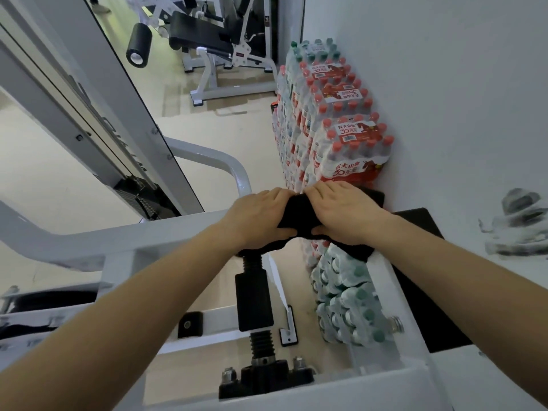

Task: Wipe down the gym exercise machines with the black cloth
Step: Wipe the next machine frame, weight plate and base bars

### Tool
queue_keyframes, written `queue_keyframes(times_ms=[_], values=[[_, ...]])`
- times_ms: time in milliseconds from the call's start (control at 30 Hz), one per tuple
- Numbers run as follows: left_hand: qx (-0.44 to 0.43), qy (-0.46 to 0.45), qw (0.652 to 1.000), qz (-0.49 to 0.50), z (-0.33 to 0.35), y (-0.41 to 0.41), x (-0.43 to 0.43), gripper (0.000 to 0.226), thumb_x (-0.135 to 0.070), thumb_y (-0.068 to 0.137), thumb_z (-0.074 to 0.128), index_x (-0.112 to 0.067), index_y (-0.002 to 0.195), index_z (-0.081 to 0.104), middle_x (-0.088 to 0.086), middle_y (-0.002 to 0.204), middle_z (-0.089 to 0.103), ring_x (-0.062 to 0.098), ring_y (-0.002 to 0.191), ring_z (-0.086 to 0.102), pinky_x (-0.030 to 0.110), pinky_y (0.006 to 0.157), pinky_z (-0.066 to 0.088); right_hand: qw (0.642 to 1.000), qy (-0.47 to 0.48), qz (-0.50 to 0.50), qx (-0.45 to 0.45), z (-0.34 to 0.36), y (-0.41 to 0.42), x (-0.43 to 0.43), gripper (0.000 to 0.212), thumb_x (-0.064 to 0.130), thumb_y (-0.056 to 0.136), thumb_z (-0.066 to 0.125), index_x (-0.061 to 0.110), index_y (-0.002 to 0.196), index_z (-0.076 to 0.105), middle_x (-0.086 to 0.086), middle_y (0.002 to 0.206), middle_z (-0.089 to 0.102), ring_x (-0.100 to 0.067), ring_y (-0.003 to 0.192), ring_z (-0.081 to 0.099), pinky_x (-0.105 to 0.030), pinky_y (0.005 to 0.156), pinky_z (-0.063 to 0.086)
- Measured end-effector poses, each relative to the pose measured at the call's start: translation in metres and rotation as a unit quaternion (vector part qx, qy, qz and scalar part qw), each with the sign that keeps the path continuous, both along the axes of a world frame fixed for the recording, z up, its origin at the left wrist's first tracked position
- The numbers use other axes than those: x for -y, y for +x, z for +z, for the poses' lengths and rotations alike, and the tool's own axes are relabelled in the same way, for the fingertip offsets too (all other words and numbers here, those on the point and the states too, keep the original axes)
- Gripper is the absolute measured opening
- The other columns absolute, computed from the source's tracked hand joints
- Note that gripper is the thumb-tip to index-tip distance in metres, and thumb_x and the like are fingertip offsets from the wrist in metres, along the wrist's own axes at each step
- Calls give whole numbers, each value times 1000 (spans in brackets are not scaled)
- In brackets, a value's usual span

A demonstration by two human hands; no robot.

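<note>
The black cloth [299, 216] is bunched between both hands at mid-frame, over the top of a white exercise machine frame [118, 247]. My left hand [258, 215] grips the cloth's left side, thumb underneath. My right hand [344, 212] grips its right side, and a loose end of the cloth hangs down below that wrist. A black spring-loaded adjustment post [253, 301] runs down just below the hands. The part of the frame under the cloth is hidden.
Shrink-wrapped packs of water bottles [332, 120] are stacked against the white wall on the right, with more packs below. A black pad [424, 280] lies right of the frame. A weight stack [142, 197] sits to the left. Another machine with a black seat [201, 34] stands far back.
</note>
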State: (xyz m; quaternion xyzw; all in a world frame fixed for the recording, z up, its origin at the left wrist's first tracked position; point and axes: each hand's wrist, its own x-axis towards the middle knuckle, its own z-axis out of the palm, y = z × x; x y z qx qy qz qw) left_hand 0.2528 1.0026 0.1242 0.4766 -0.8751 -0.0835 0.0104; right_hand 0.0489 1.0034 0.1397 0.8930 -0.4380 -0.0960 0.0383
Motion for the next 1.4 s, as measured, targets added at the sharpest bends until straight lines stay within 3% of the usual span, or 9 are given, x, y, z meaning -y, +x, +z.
queue_keyframes(times_ms=[200, 333, 433, 633, 767, 1067, 1167, 1267, 1400], values=[[-8, 41, 999, 20, 8, 53, -10, 63, -61, 96, 47, -23, 145, 36, -3, 138, 53, 19, 120, 55, 38, 96, 47, 998, 38, 40, 34, 0, 42, 1, 75, 61, 96, 43, 10, 148, 28, -10, 145, 44, -27, 130, 46, -41, 109, 38], [15, 29, 999, 37, 6, 107, -24, 63, -59, 97, 45, -21, 146, 35, -1, 136, 54, 21, 118, 56, 35, 95, 45, 991, 110, 66, 47, 4, 95, 3, 74, 61, 101, 31, 11, 155, 19, -10, 155, 34, -27, 138, 39, -43, 114, 33], [48, -12, 998, 44, -1, 151, -39, 69, -60, 93, 51, -19, 145, 34, 1, 131, 55, 22, 115, 57, 36, 97, 46, 983, 151, 95, 40, 3, 137, 6, 71, 54, 103, 35, 11, 156, 13, -11, 155, 33, -28, 138, 38, -43, 112, 35], [74, -14, 995, 73, -2, 203, -50, 69, -57, 93, 58, -18, 145, 35, 0, 133, 53, 21, 120, 55, 33, 101, 42, 984, 136, 113, 17, -7, 199, 4, 75, 54, 95, 54, 11, 148, 23, -9, 135, 44, -29, 119, 51, -46, 89, 50], [79, 10, 992, 95, -1, 205, -47, 71, -60, 88, 62, -17, 140, 39, 0, 131, 54, 21, 118, 56, 33, 96, 43, 989, 91, 111, 39, -15, 219, -2, 65, 56, 92, 58, 13, 135, 35, -6, 125, 49, -27, 109, 56, -38, 70, 41], [64, -6, 995, 81, -8, 166, -34, 72, -67, 81, 63, -15, 127, 45, 1, 117, 57, 22, 104, 59, 37, 89, 48, 976, 209, 54, 3, 3, 179, 15, 63, 56, 89, 60, 18, 133, 37, 0, 130, 50, -20, 100, 55, -42, 84, 50], [59, -22, 995, 76, -12, 165, -33, 67, -65, 83, 62, -12, 121, 47, 3, 113, 57, 24, 100, 59, 36, 86, 47, 981, 180, 64, -23, 2, 191, 12, 59, 56, 90, 61, 13, 124, 39, -3, 122, 50, -19, 88, 48, -38, 75, 47], [48, -21, 996, 66, -12, 184, -37, 66, -64, 87, 58, -13, 127, 46, 2, 118, 57, 22, 104, 59, 35, 90, 46, 983, 159, 81, -32, 1, 202, 10, 59, 58, 90, 60, 13, 120, 38, -4, 117, 50, -19, 83, 47, -37, 71, 46], [50, 28, 995, 78, -7, 217, -39, 67, -64, 88, 58, -18, 134, 42, -2, 127, 55, 20, 111, 57, 34, 92, 45, 986, 131, 105, -17, -6, 216, 8, 58, 59, 91, 57, 15, 123, 38, -4, 118, 51, -22, 90, 56, -37, 68, 45]])
